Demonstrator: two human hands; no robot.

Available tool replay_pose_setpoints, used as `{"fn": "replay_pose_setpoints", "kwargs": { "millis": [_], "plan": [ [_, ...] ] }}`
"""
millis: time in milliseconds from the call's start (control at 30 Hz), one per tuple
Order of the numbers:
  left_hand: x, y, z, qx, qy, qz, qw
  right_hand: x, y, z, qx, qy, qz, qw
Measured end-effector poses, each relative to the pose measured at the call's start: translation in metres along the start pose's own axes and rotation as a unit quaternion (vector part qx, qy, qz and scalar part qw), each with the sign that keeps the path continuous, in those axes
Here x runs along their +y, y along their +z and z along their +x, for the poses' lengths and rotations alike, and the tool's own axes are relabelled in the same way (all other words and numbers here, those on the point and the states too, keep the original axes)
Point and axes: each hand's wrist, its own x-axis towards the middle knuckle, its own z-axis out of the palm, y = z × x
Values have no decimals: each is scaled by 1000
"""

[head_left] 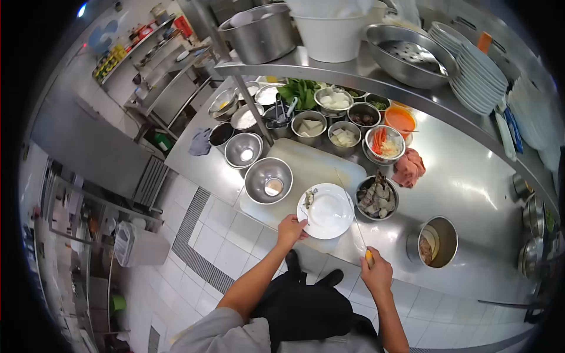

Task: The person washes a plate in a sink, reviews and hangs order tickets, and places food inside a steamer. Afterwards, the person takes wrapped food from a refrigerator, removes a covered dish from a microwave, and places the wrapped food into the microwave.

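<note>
Currently, the white plate (329, 215) is just beyond the left hand (291, 230), which pinches its rim; the right hand (377, 272) is closed around a yellow-handled tool (369, 256), maybe a knife. This step seems one of steadying; the next move calls for a level plate. Beyond the right hand, a steel bowl (379, 218) contains greyish shrimps (376, 197).

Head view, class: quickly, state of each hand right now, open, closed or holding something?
Left hand: holding the white plate by its edge.
Right hand: closed on a yellow-handled tool.
</note>
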Motion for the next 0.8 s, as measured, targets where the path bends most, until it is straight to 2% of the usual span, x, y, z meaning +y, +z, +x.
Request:
{"fn": "replay_pose_setpoints", "kwargs": {
  "millis": [100,200,267,400,467,633,700,733,800],
  "plan": [
    [-1,12,11,12,54,-13,998,-18,-1,26,50,-20,-18,998],
    [-17,-7,-1,4,45,-31,998,-34,22,34,71,-16,-19,997],
    [-24,-18,-2,-34,39,-63,997,-42,33,44,84,-15,-34,996],
    [-10,-68,-12,-54,36,-74,995,-61,56,58,109,2,-84,990],
    [-2,-98,1,73,35,-171,982,-69,67,67,128,12,-111,986],
    [20,-147,55,80,47,-273,957,-100,76,77,156,-7,-161,975],
    [20,-160,65,47,70,-232,969,-127,78,74,133,54,-180,973],
    [26,-172,51,44,85,-225,970,-136,85,71,133,54,-183,973],
    [22,-198,36,34,87,-242,966,-145,99,65,131,84,-96,983]
  ]
}}
